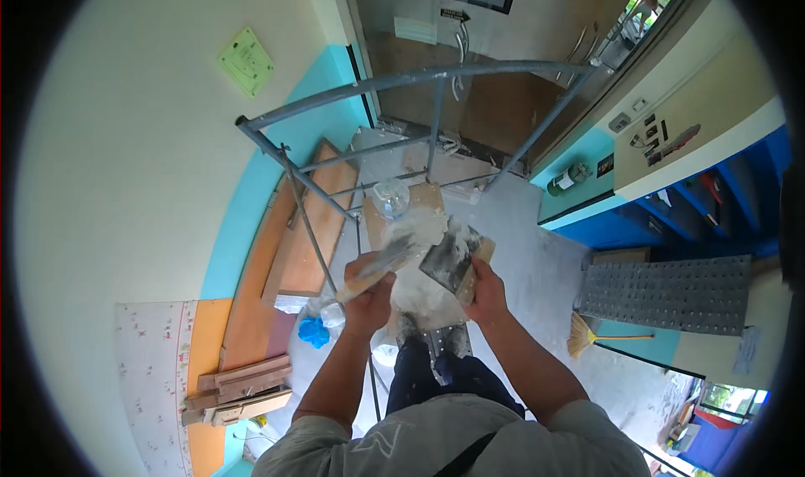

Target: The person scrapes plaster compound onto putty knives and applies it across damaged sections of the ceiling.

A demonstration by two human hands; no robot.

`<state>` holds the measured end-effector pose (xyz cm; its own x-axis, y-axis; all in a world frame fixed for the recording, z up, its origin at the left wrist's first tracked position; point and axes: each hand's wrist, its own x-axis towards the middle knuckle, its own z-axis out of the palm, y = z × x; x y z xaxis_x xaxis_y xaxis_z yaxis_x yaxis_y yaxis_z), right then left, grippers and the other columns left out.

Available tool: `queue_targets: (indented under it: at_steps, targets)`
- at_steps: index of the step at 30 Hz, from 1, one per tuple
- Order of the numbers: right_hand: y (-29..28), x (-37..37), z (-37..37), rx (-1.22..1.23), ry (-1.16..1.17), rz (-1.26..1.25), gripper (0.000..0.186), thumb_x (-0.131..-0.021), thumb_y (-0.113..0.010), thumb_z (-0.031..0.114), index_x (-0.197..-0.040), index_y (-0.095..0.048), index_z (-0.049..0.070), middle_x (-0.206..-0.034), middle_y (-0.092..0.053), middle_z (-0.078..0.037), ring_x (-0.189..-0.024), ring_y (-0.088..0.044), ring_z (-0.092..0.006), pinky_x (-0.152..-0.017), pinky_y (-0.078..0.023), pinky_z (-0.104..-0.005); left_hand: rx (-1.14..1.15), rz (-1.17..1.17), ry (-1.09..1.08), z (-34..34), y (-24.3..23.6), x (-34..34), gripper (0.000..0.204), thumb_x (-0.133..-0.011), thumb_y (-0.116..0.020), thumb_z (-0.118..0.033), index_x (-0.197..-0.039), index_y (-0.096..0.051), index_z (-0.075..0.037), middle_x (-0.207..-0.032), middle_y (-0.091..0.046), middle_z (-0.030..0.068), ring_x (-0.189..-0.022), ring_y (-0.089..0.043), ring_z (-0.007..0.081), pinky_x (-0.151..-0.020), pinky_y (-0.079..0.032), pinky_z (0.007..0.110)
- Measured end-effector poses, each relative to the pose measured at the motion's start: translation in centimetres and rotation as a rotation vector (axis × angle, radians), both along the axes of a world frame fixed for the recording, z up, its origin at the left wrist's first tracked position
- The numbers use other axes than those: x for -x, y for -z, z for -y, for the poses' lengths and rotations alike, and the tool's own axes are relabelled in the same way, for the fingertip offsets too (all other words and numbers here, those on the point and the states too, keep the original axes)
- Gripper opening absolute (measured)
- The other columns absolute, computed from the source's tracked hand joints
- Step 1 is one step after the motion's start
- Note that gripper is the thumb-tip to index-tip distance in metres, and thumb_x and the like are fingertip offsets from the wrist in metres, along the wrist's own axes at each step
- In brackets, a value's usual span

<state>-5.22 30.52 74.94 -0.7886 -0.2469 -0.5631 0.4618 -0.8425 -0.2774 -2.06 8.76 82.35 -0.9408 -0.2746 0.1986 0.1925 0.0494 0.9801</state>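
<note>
My left hand [369,299] is closed around the pale handle of a trowel [397,255], whose grey blade looks smeared with white paste. My right hand [488,294] grips the edge of a dark, flat plastering plate [450,260] with a tan border, also streaked with white paste. Both tools are held in front of my body, the trowel blade just left of the plate. Beneath them lies a board [426,195] coated with white paste [417,295]. A clear plastic container or bag [391,198] stands at its far end.
Grey scaffold tubes [436,76] curve around the far side. My shoes [408,326] rest on a perforated metal plank [438,339]. Wooden planks [243,386] and a blue bag [314,333] are low on the left. A broom [582,334] and perforated panel [668,289] are right.
</note>
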Motion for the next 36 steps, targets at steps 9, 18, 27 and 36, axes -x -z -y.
queue_targets:
  at_steps: [9,18,27,36]
  targets:
    - [-16.8,-0.2,5.6,-0.023,-0.009,-0.219,0.030,-0.097,-0.051,0.020,-0.125,-0.047,0.011,-0.114,-0.058,-0.007,-0.104,-0.060,-0.0233,-0.091,-0.051,-0.0388,0.460,-0.457,0.158,4.1,-12.9,-2.6,0.047,-0.070,-0.069,0.006,-0.115,-0.060,-0.004,-0.112,-0.057,0.0179,-0.109,-0.059,0.0356,-0.099,-0.045,0.044]
    - [-20.8,-3.4,7.6,0.048,-0.107,-0.348,0.033,-0.099,-0.047,0.025,-0.125,-0.051,0.006,-0.120,-0.061,-0.009,-0.109,-0.060,-0.0253,-0.096,-0.048,-0.0399,0.681,-0.447,0.106,6.2,-17.9,-8.0,0.052,-0.067,-0.079,-0.010,-0.116,-0.060,-0.005,-0.114,-0.057,0.0176,-0.107,-0.057,0.0354,-0.090,-0.047,0.042]
    - [-23.2,-5.5,7.8,0.162,-0.342,-0.403,0.033,-0.099,-0.048,0.022,-0.128,-0.048,0.006,-0.125,-0.057,-0.007,-0.115,-0.056,-0.0236,-0.100,-0.045,-0.0397,0.789,-0.228,-0.232,5.9,-17.5,-15.6,0.048,-0.068,-0.064,0.009,-0.113,-0.061,-0.006,-0.111,-0.058,0.0158,-0.103,-0.060,0.0341,-0.087,-0.050,0.038]
    - [-23.9,-9.0,12.8,0.258,-0.675,-0.410,0.035,-0.100,-0.046,0.023,-0.129,-0.048,0.004,-0.124,-0.058,-0.010,-0.116,-0.056,-0.0245,-0.101,-0.044,-0.0394,0.077,-0.147,-0.776,6.4,-16.5,-25.5,0.026,-0.089,-0.062,-0.011,-0.113,-0.059,0.000,-0.107,-0.065,0.0126,-0.099,-0.062,0.0231,-0.086,-0.047,0.033]
